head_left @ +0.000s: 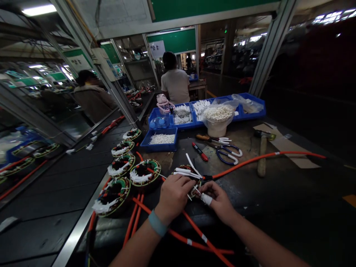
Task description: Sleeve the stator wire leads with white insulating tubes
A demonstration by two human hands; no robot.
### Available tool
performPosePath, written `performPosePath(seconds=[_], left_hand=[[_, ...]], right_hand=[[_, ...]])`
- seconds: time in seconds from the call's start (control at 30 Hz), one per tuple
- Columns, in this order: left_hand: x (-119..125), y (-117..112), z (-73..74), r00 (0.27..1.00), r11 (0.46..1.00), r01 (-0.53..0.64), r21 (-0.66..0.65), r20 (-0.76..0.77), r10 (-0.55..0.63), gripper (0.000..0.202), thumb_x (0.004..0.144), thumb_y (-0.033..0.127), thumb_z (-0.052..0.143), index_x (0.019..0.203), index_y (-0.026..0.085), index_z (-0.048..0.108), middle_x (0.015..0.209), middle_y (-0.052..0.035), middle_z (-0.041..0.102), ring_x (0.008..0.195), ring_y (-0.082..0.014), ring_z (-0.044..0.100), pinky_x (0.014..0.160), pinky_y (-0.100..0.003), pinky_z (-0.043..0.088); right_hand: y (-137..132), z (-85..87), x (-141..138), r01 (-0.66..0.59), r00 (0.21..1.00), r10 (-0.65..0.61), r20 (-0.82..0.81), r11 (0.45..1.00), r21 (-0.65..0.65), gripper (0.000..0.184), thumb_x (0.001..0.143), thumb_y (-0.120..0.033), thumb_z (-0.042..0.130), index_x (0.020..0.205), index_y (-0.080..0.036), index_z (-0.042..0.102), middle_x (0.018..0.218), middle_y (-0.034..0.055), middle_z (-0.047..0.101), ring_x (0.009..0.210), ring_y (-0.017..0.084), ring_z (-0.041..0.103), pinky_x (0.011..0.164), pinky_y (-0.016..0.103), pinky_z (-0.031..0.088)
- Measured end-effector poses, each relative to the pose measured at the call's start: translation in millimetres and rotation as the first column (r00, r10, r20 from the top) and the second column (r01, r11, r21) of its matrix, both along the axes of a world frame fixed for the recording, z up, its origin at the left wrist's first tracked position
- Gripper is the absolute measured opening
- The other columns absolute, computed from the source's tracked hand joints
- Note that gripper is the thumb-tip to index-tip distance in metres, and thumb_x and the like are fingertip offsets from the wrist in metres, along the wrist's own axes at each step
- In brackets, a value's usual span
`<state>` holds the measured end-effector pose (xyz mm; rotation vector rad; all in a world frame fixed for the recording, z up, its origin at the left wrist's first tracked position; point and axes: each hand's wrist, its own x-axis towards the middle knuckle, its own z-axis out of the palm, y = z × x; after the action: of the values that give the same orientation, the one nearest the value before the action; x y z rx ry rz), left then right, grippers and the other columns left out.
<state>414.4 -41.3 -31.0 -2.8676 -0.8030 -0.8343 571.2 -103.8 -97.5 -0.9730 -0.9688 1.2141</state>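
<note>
On the bench in front of me lies a motor stator (187,171), partly covered by my hands, with white sleeves (185,172) on its near leads and an orange cable leading away to the right. My left hand (174,194) is curled over its left and near side, gripping it; a thin white end sticks out beside the knuckles. At the stator's right edge, my right hand (218,202) has its fingertips pinched on a thin white sleeve (196,190). White tape (206,199) wraps one of its fingers. The fingertips of the left hand are partly hidden.
Several finished-looking stators (145,172) stand to the left beside a conveyor (55,207). Behind are blue bins (183,124) of white sleeves, a blue tray (159,148) and a tub (217,128). Scissors (229,154), a red marker (199,151) and a hammer (261,155) lie right. Orange cables (200,231) cross the front.
</note>
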Motion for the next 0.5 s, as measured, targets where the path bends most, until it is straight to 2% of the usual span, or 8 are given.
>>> performPosePath(seconds=[0.13, 0.3, 0.37, 0.43, 0.5], left_hand=[[3, 1, 5.4, 0.997, 0.994, -0.020, 0.107, -0.069, 0.028, 0.020, 0.090, 0.020, 0.045, 0.095, 0.019, 0.064, 0.082, -0.0043, 0.067, 0.078, -0.0190, 0.057, 0.066, -0.032, 0.041], [8, -7, 6.3, 0.984, 0.977, 0.140, 0.162, -0.133, -0.119, 0.022, 0.092, 0.020, 0.041, 0.100, 0.017, 0.062, 0.082, -0.0054, 0.065, 0.076, -0.0174, 0.056, 0.067, -0.031, 0.045], [8, -10, 8.5, 0.970, 0.976, 0.204, 0.076, -0.147, -0.192, 0.024, 0.090, 0.017, 0.043, 0.108, 0.017, 0.060, 0.085, -0.0058, 0.065, 0.078, -0.0170, 0.056, 0.068, -0.031, 0.047], [7, -12, 10.7, 0.968, 0.972, 0.221, -0.081, -0.101, -0.229, 0.031, 0.085, 0.015, 0.048, 0.115, 0.019, 0.057, 0.088, -0.0055, 0.065, 0.080, -0.0167, 0.056, 0.068, -0.029, 0.048], [5, -14, 11.3, 0.980, 0.957, 0.191, -0.218, -0.017, -0.200, 0.028, 0.082, 0.016, 0.053, 0.109, 0.021, 0.060, 0.087, -0.0044, 0.065, 0.080, -0.0164, 0.057, 0.068, -0.028, 0.048]], right_hand=[[-2, 1.1, 0, -0.013, 0.999, 0.013, -0.033, 1.000, 0.003, 0.027, 0.067, -0.035, 0.073, 0.077, -0.021, 0.052, 0.082, 0.0007, 0.062, 0.078, 0.016, 0.061, 0.078, 0.033, 0.049], [2, -2.9, -1, 0.050, 0.998, -0.051, 0.044, 0.998, 0.026, 0.022, 0.066, -0.028, 0.070, 0.074, -0.020, 0.051, 0.071, -0.0031, 0.056, 0.068, 0.012, 0.054, 0.066, 0.024, 0.045], [1, -5.1, -1, 0.075, 0.994, -0.078, 0.070, 0.996, 0.041, 0.020, 0.066, -0.024, 0.068, 0.072, -0.020, 0.049, 0.068, -0.0043, 0.052, 0.065, 0.011, 0.051, 0.062, 0.022, 0.043], [-1, -5.9, 0, 0.063, 0.993, -0.069, 0.100, 0.996, 0.070, 0.018, 0.068, -0.023, 0.064, 0.072, -0.020, 0.048, 0.069, -0.0041, 0.052, 0.066, 0.012, 0.050, 0.063, 0.023, 0.042], [-4, -4.9, 0, 0.022, 0.984, -0.045, 0.174, 0.991, 0.132, 0.017, 0.069, -0.021, 0.063, 0.072, -0.020, 0.046, 0.079, -0.0009, 0.055, 0.075, 0.014, 0.053, 0.070, 0.025, 0.043]])
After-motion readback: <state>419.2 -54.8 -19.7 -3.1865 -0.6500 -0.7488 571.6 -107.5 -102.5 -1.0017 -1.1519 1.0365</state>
